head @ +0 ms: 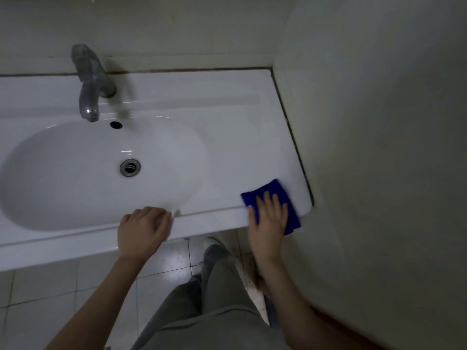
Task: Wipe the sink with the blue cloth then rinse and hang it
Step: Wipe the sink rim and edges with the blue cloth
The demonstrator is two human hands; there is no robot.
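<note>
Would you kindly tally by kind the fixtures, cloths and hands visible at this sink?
Sink: 1
Faucet: 1
Drain: 1
Overflow hole: 1
Blue cloth: 1
Hands: 2, left hand, right hand
Total: 7

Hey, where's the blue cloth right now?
In the head view, the blue cloth lies flat under the right hand on the sink's front right corner, beside the wall.

The cloth (271, 198) lies on the sink (227, 137) top's near right corner; the tap (89, 82) stands far left behind the basin.
</note>
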